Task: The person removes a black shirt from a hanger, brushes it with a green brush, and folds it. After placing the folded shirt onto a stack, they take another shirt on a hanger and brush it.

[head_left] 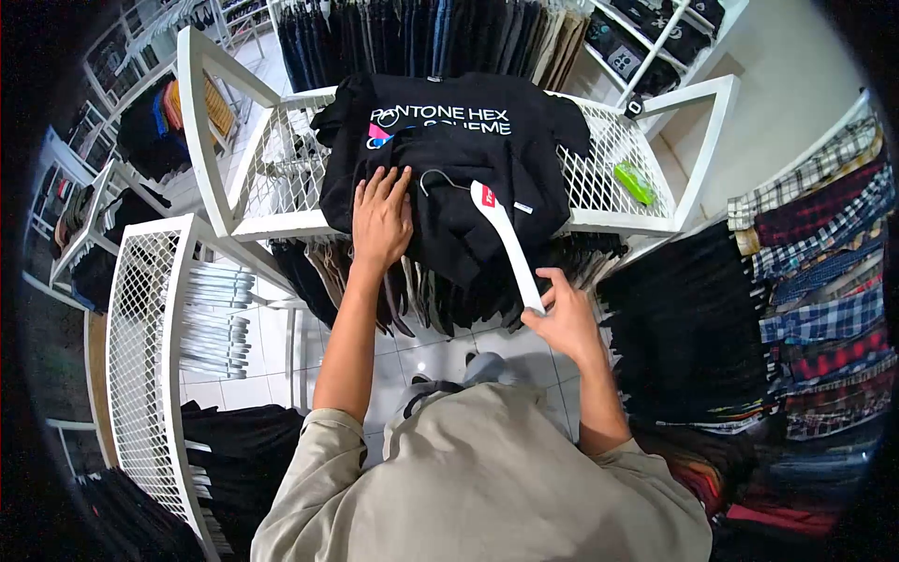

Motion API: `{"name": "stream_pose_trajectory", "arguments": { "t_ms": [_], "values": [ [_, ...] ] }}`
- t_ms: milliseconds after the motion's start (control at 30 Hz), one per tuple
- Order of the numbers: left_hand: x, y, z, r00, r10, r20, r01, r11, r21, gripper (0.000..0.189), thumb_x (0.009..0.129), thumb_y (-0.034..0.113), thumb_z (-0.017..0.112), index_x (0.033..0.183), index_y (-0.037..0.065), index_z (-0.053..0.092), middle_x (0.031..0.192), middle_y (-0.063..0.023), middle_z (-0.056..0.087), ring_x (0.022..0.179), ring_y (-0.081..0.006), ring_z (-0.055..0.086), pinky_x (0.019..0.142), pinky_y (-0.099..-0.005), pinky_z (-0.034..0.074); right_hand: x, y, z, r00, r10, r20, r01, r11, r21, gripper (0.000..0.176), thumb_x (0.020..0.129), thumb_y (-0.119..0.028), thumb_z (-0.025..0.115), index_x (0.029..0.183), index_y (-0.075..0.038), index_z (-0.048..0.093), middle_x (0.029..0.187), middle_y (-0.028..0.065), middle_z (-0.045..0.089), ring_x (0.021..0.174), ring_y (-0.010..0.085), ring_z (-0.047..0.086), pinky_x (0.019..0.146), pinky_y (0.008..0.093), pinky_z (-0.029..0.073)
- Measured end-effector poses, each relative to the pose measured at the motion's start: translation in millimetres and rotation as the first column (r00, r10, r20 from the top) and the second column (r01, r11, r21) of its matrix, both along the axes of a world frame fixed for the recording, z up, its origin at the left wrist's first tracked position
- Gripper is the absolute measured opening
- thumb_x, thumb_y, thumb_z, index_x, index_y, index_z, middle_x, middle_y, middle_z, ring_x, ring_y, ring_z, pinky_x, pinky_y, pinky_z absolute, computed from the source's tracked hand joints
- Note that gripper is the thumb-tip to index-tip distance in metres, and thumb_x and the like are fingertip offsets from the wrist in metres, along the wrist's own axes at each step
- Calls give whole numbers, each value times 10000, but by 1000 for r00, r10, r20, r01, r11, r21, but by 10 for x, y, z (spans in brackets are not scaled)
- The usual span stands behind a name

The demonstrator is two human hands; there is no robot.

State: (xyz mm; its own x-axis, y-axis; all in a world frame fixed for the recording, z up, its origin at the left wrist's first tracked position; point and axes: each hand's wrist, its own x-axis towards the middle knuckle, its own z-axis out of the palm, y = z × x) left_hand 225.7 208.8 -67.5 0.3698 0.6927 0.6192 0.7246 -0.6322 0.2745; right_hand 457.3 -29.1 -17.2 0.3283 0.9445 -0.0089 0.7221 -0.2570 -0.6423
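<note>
A black T-shirt point(538, 155) with a white "PANTONE HEX" print is spread over a white mesh shelf point(613, 159) in front of me, its near part bunched into folds. My left hand point(381, 220) rests on those folds at the left, fingers stretched out. In my right hand point(565, 318) is one end of a white clothes hanger point(510, 248), pinched between thumb and fingers. The hanger slants up and left across the shirt; its red label and metal hook overlap the dark cloth. Its other arm does not show.
On the shelf's right side lies a bright green object point(635, 183). Dark trousers point(403, 42) hang behind the shelf, and more garments hang below it. Plaid shirts point(824, 323) line the right. White hangers point(215, 318) fill a mesh rack point(173, 309) at left.
</note>
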Motion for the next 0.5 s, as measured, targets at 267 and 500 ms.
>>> {"name": "stream_pose_trajectory", "arguments": {
  "t_ms": [267,500],
  "values": [
    [533,-1100,383,867,149,475,12,948,-318,179,921,208,706,958,37,748,816,-116,708,807,-264,701,743,-369,531,256,161,-225,926,262,-272,-284,958,-43,662,785,-166,787,1383,-44,529,970,141,730,734,265,744,679,384,571],
    [1191,-1148,180,829,244,504,176,740,-649,346,932,287,741,1067,-26,684,851,-135,761,740,-185,730,702,-320,561,512,272,-306,836,419,-354,-456,890,-25,689,811,-216,825,1390,-2,517,1043,176,730,775,282,759,707,382,584]
  ]
}}
